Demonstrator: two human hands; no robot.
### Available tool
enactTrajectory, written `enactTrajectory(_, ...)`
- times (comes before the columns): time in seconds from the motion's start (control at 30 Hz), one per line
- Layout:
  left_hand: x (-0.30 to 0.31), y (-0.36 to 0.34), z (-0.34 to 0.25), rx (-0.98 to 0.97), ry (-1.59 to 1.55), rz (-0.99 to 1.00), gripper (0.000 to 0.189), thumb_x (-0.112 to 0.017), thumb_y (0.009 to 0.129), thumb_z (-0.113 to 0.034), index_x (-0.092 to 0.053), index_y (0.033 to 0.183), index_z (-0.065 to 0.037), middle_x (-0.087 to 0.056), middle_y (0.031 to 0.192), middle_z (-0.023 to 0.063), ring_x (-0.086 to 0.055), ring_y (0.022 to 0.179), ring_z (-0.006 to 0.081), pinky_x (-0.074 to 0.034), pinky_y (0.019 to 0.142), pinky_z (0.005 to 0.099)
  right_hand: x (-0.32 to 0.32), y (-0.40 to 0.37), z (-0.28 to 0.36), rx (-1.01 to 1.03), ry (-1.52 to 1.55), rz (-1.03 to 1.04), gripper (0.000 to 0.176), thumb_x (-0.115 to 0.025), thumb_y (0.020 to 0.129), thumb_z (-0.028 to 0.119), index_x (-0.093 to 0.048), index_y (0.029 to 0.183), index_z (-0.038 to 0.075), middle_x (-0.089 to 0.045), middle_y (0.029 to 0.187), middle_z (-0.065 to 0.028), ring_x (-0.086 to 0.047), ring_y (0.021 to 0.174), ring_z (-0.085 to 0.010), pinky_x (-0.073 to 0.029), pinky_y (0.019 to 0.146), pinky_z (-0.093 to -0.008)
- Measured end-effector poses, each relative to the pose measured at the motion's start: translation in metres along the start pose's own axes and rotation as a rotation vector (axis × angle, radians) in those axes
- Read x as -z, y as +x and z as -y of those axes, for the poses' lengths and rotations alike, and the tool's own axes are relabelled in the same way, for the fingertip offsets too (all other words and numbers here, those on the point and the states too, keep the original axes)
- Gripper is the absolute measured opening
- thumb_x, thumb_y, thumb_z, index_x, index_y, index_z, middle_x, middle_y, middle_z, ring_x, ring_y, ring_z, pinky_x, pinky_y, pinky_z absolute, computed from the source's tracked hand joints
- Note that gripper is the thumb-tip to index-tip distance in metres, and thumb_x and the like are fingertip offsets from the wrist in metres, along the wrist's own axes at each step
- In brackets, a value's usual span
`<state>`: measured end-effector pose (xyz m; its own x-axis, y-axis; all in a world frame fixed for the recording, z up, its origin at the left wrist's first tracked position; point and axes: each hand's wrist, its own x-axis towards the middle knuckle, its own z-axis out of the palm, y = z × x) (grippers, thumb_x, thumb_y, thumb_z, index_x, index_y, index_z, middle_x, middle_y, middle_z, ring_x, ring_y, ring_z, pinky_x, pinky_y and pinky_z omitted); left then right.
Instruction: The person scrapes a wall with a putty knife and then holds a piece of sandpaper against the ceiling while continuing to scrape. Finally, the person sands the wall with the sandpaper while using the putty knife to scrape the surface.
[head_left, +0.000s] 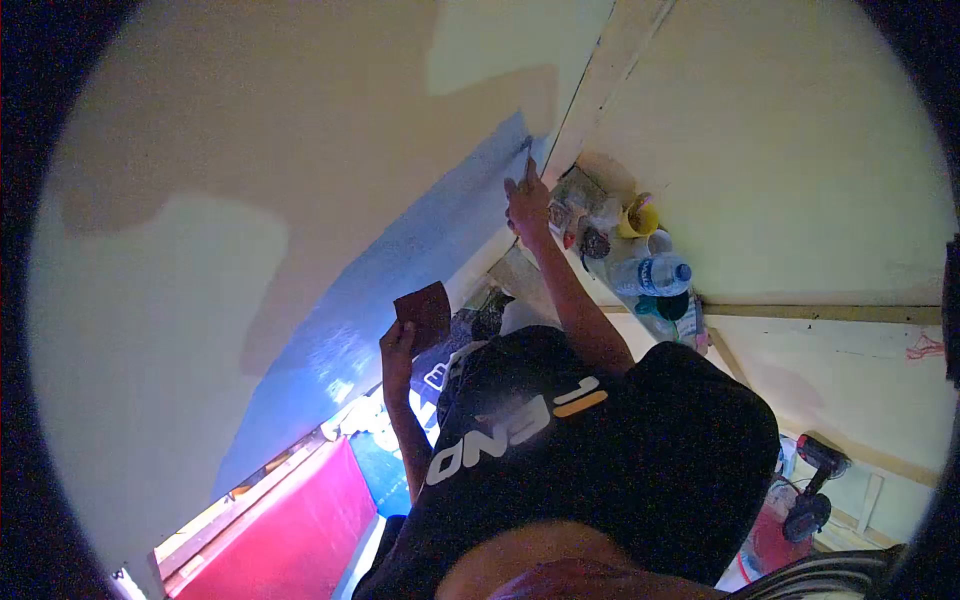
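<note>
My left hand (pixel 396 345) pinches a dark brown square sheet (pixel 424 316) by its lower left edge, away from the wall. Its material cannot be made out. Farther up, my right hand (pixel 527 205) is closed around a slim paintbrush (pixel 529 150), whose dark tip meets the wall close to the corner. A blue painted area (pixel 400 250) runs as a slanting band along the cream wall (pixel 180 130), and the brush tip is near its narrow upper end. Much of the brush handle is hidden by my fingers.
Along the corner stand a water bottle (pixel 650 275), a yellow cup (pixel 639 218) and several small containers. A cordless drill (pixel 815 485) is at the lower right by a red bucket (pixel 770 535). A red panel (pixel 290 530) lies at the lower left.
</note>
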<state>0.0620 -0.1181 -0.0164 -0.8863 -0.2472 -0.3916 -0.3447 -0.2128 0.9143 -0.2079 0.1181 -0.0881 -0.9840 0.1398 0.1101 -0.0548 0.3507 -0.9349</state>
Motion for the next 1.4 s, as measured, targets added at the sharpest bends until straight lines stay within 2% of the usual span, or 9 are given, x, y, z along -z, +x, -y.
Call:
enactTrajectory(0.2,0.001,0.012,-0.005,-0.028,0.094,-0.02,0.032,-0.054,0.094,-0.022,-0.059,0.115,0.002,-0.063,0.101,0.0036,-0.057,0.089,0.0117,-0.047,0.083,0.0306,0.003,0.027,-0.006,0.614,-0.493,-0.385,0.064,-0.061,0.086,0.014,-0.031,0.142,0.007,-0.047,0.059,-0.0049,-0.044,0.041,-0.0117,-0.036,0.034,-0.0287)
enactTrajectory(0.33,-0.009,0.02,-0.013,-0.009,0.06,-0.032,0.029,-0.053,0.095,-0.021,-0.061,0.112,0.001,-0.062,0.097,0.0019,-0.055,0.085,0.0101,-0.045,0.081,0.0294,0.0,-0.004,0.024,0.063,-0.152,-0.092,0.062,-0.061,0.085,0.012,-0.034,0.14,0.006,-0.053,0.061,-0.0102,-0.048,0.043,-0.0145,-0.041,0.036,-0.031)
enactTrajectory(0.43,-0.002,0.028,-0.003,-0.056,0.165,-0.061,0.029,-0.053,0.095,-0.021,-0.061,0.112,0.002,-0.061,0.095,0.0013,-0.052,0.084,0.0094,-0.045,0.08,0.0284,0.008,0.013,0.017,0.543,-0.413,-0.298,0.059,-0.06,0.086,0.011,-0.035,0.14,0.007,-0.053,0.062,-0.0098,-0.047,0.042,-0.013,-0.04,0.034,-0.0318)
enactTrajectory(0.5,-0.004,0.025,-0.006,-0.013,0.164,-0.032,0.031,-0.053,0.095,-0.023,-0.06,0.112,0.003,-0.061,0.094,0.0009,-0.052,0.085,0.0104,-0.044,0.079,0.0285,0.031,-0.002,0.089,-0.273,0.156,0.025,0.058,-0.059,0.087,0.011,-0.036,0.139,0.009,-0.054,0.064,-0.0086,-0.046,0.041,-0.0117,-0.038,0.033,-0.0315)
enactTrajectory(0.57,-0.006,0.029,-0.006,0.025,0.132,-0.038,0.032,-0.053,0.095,-0.023,-0.06,0.112,0.003,-0.061,0.094,0.0006,-0.052,0.086,0.0106,-0.044,0.079,0.0285,0.003,0.022,-0.01,0.703,-0.454,-0.279,0.06,-0.059,0.088,0.013,-0.034,0.142,0.014,-0.05,0.063,-0.0028,-0.043,0.039,-0.0095,-0.035,0.031,-0.0285)
enactTrajectory(0.83,-0.01,0.027,-0.017,-0.028,0.138,-0.002,0.034,-0.053,0.095,-0.025,-0.06,0.113,0.003,-0.063,0.098,0.003,-0.053,0.089,0.0109,-0.044,0.082,0.0277,0.021,-0.005,0.045,-0.133,0.198,0.047,0.065,-0.06,0.087,0.013,-0.03,0.145,0.017,-0.044,0.057,0.0026,-0.041,0.039,-0.0087,-0.034,0.031,-0.0253)
enactTrajectory(1.03,0.0,0.034,-0.006,-0.04,0.167,-0.009,0.034,-0.054,0.095,-0.025,-0.059,0.112,0.003,-0.063,0.098,0.0037,-0.053,0.089,0.0108,-0.044,0.081,0.0279,0.019,0.021,-0.015,0.238,-0.022,0.058,0.063,-0.06,0.088,0.015,-0.032,0.144,0.016,-0.044,0.056,0.0028,-0.041,0.038,-0.0084,-0.034,0.03,-0.025)
enactTrajectory(1.17,-0.008,0.031,-0.01,-0.014,0.226,-0.007,0.034,-0.053,0.095,-0.024,-0.059,0.113,0.004,-0.063,0.1,0.0046,-0.054,0.089,0.0113,-0.044,0.083,0.0283,0.037,-0.012,0.08,-0.281,0.268,0.098,0.059,-0.06,0.088,0.017,-0.036,0.142,0.022,-0.045,0.055,0.0026,-0.042,0.037,-0.0079,-0.034,0.029,-0.0251)
enactTrajectory(1.4,-0.021,0.026,-0.02,-0.067,0.193,0.014,0.038,-0.054,0.094,-0.028,-0.058,0.115,0.004,-0.063,0.103,0.0061,-0.057,0.092,0.0132,-0.047,0.085,0.0312,0.026,0.027,0.011,-0.232,0.359,0.068,0.064,-0.06,0.087,0.017,-0.031,0.143,0.019,-0.05,0.057,-0.0011,-0.044,0.037,-0.0124,-0.037,0.032,-0.0276)
